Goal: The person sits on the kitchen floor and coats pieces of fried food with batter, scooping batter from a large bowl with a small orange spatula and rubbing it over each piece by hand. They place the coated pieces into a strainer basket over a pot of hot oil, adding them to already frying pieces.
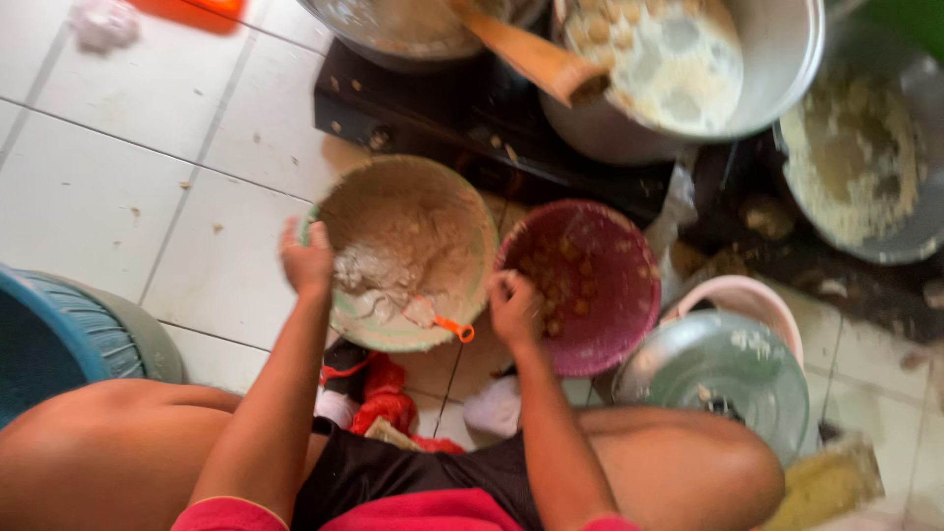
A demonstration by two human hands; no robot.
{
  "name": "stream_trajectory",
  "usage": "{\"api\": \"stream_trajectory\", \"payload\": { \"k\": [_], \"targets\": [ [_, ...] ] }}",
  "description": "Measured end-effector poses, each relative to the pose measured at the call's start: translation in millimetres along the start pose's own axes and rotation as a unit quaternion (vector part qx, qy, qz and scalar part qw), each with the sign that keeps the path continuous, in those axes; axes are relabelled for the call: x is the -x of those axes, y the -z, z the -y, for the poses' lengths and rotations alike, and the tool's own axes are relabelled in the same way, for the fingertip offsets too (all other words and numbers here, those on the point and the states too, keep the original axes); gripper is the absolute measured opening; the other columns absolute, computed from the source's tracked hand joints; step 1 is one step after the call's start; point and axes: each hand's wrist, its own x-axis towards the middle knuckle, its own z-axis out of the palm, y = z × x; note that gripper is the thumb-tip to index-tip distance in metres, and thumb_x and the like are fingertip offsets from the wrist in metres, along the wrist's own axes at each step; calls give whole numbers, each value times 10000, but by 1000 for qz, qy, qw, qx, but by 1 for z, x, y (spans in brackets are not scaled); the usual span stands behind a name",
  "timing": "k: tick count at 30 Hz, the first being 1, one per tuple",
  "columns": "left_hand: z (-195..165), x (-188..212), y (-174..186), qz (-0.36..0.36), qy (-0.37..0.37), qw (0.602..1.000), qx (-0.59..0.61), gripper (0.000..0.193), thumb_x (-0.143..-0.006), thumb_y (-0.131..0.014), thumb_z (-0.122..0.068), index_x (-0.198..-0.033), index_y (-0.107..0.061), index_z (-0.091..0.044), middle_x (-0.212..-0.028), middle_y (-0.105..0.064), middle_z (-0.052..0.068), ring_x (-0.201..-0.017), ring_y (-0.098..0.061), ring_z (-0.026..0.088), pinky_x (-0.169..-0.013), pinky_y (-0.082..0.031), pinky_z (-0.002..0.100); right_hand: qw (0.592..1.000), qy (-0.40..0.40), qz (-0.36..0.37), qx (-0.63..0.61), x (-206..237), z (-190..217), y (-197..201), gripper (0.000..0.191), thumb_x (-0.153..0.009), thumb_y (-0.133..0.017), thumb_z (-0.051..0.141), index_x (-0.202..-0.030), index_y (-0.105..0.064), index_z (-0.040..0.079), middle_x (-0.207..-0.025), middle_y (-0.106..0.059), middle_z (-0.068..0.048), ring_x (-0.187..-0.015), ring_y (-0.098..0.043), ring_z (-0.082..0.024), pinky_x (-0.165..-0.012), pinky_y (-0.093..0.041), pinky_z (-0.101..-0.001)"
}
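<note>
Head view: my left hand [307, 262] grips the rim of the green bowl [393, 339] of batter on the tiled floor; my right hand [513, 305] pinches a piece at the pink bowl [629, 324] beside it. I'd keep the bowl steady

Seen from above, sitting low with both bare knees spread wide to the sides. Left arm [265, 393] stretched forward from between the knees, nearly straight, forearm bare. Left hand [307, 262] with fingers curled over, thumb toward the middle, back of hand up. Right arm [551, 433] also stretched forward, a little bent inward at the elbow. Right hand [513, 307] closed into a loose fist, knuckles up, fingertips hidden under the palm. Hands well apart, left one a little further forward.
</note>
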Motion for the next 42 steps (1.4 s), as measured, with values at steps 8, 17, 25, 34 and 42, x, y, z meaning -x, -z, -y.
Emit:
{"api": "stream_trajectory", "payload": {
  "k": [8, 17, 25, 34, 42],
  "targets": [
    [42, 29, 26, -2, 255, 960, -112, 670, -972, -586, -434, -1520, -409, -93, -1481, -513, 183, -1335, -514, 359, -1096, -400, 437, 969, -215, -113, 40, -10, -106, 35, 235, -793, -784, 144, -1016, -763, 73, -958, -777, -147, -916, -748, -296, -830, -564, -402],
    [47, 39, 12, 27, -11, 997, -65, 589, -934, -732, -77, -1475, -504, -32, -1501, -564, 176, -1396, -537, 306, -1142, -410, 402, 976, 89, -103, 168, -11, -92, 12, 577, -662, -719, 83, -1234, -703, 9, -1190, -687, -296, -1085, -612, -492, -927, -474, -485],
    [37, 58, -11, 123, -94, 988, 27, 625, -855, -798, -7, -1426, -546, -26, -1452, -583, 159, -1365, -550, 263, -1067, -524, 360, 981, -137, -99, -96, -28, -90, 17, 223, -995, -721, 187, -1112, -725, -4, -1063, -714, -120, -1011, -639, -291, -918, -499, -389],
    [-9, 119, -66, 502, -22, 832, 236, 378, -1059, -575, -194, -1406, -513, -57, -1315, -649, 79, -1164, -640, 123, -967, -523, 239, 905, 0, 152, -397, -29, 32, 24, 168, -1021, -658, 92, -1137, -720, -13, -1014, -694, 4, -903, -607, -58, -832, -506, -230],
    [-24, 108, -39, 374, 82, 880, 282, 269, -1023, -618, -257, -1102, -644, -2, -991, -700, 64, -881, -710, 133, -806, -618, 303, 938, 22, 121, -323, -5, 88, 7, 129, -958, -711, 42, -1087, -711, 42, -982, -726, 3, -853, -636, -50, -756, -514, -224]
  ]
}}
